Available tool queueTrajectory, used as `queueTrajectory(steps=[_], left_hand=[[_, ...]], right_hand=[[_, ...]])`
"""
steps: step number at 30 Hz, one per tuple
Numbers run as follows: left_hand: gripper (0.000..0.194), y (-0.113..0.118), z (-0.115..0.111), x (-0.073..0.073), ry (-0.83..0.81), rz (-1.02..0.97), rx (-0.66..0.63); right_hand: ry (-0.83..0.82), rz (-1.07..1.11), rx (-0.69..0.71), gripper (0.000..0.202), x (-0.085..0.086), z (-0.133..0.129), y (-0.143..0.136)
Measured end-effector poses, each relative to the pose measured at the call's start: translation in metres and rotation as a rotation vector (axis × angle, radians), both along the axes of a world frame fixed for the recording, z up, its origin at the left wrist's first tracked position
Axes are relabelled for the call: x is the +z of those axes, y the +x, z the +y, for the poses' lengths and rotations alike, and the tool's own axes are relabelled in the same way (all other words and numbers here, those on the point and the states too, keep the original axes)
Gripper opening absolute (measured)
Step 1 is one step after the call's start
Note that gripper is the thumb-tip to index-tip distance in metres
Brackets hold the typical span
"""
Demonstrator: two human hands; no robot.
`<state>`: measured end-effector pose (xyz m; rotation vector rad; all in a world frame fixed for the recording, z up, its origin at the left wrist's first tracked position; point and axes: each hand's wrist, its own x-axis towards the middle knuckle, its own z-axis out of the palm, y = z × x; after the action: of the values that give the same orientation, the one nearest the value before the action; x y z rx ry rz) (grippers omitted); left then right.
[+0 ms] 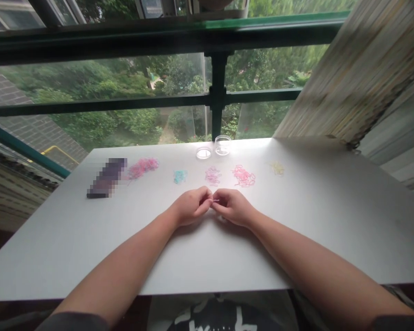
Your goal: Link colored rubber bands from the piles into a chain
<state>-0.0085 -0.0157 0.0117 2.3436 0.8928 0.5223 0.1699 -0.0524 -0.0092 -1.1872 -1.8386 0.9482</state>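
My left hand [195,205] and my right hand [233,207] meet above the middle of the white table [207,264], fingertips touching. Both are closed in a pinch. Between them shows a thin, light purple band [215,200], which looks like a small elastic band; its ends are hidden by the fingers. Just beyond the hands lies a loose pile of light purple bands [212,175]. To its right is a pink-red pile [243,176], to its left a small turquoise one [180,176].
A larger pink and purple pile [143,168] lies at the left, beside a dark, pixelated flat object [106,178]. Some pale yellow bands [278,168] are at the right. Near the back edge stand a clear round container [222,145] and a clear lid [203,153]. Window railing and curtain border the table.
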Motion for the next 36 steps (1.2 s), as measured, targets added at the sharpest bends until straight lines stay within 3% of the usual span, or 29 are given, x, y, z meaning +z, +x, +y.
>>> queueTrajectory(steps=[6,11,21,36], left_hand=[[0.009,-0.0033,0.0009,0.0015,-0.050,0.010,0.026],[0.008,-0.0038,0.0001,-0.0004,-0.047,-0.006,0.052],[0.009,-0.0061,0.0029,-0.0028,-0.029,-0.013,-0.003],[0.010,-0.0064,0.0019,-0.0009,0.070,-0.099,-0.013]], right_hand=[[-0.009,0.084,-0.033,0.013,0.0015,0.0004,0.0042],[0.009,0.139,0.018,0.012,0.0013,0.0013,0.0067],[0.062,0.090,0.018,0.004,0.0041,0.0010,0.0056],[0.105,0.045,-0.033,0.008,0.0058,0.0016,0.0060]])
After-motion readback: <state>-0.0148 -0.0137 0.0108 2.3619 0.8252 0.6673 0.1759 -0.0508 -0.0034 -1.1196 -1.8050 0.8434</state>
